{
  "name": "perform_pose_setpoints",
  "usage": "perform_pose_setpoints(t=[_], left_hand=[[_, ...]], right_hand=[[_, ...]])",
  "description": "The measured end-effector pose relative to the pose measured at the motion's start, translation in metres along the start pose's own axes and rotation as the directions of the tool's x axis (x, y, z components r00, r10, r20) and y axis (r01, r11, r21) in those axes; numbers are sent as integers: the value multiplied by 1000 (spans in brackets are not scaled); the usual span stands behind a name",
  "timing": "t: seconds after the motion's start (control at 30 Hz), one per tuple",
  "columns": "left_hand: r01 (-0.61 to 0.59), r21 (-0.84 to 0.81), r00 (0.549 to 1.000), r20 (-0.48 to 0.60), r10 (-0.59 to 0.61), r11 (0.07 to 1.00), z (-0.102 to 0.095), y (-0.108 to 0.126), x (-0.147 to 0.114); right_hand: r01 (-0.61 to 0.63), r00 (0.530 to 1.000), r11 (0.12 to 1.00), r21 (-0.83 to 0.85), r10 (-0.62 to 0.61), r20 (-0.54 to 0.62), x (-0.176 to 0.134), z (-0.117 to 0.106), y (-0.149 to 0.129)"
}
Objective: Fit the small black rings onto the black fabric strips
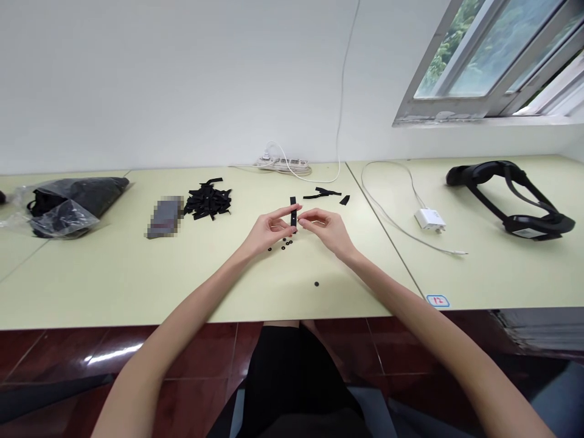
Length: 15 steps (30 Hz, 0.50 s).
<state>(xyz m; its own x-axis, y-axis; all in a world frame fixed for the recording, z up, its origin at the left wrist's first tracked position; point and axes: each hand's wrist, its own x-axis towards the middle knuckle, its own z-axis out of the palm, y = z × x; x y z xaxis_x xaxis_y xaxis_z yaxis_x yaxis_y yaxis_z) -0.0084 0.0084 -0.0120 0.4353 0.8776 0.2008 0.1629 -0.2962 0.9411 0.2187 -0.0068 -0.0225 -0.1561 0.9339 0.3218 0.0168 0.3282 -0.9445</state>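
A short black fabric strip [293, 215] stands nearly upright above the middle of the table, gripped along its edge by the fingers of my left hand [266, 232]. A small pale dot shows on its face. Close by on the right, my right hand [331, 232] has thumb and forefinger pinched together beside the strip; whatever sits between those fingertips is too small to make out. Several small black rings [287, 244] lie on the table just below my hands. Nearer the front edge rests a single dark round disc [316, 284].
A heap of black strips [207, 201] lies left of my hands, beside a blurred grey object [165, 216] and a plastic bag [68, 213]. Loose strips [325, 192], a power strip [285, 164], a white charger [429, 219] with cable and a black headset [515, 194] surround the work area.
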Motion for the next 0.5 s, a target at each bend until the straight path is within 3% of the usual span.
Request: perform_pose_setpoints(t=[0.2,0.5], left_hand=[[17,-15,1000,18,-16,1000,4,2,-3],[13,-14,999,37,-12,1000,9,3,-5]], right_hand=[[-24,999,1000,12,25,-40,-1,3,7],[-43,999,999,17,43,-11,-2,5,5]])
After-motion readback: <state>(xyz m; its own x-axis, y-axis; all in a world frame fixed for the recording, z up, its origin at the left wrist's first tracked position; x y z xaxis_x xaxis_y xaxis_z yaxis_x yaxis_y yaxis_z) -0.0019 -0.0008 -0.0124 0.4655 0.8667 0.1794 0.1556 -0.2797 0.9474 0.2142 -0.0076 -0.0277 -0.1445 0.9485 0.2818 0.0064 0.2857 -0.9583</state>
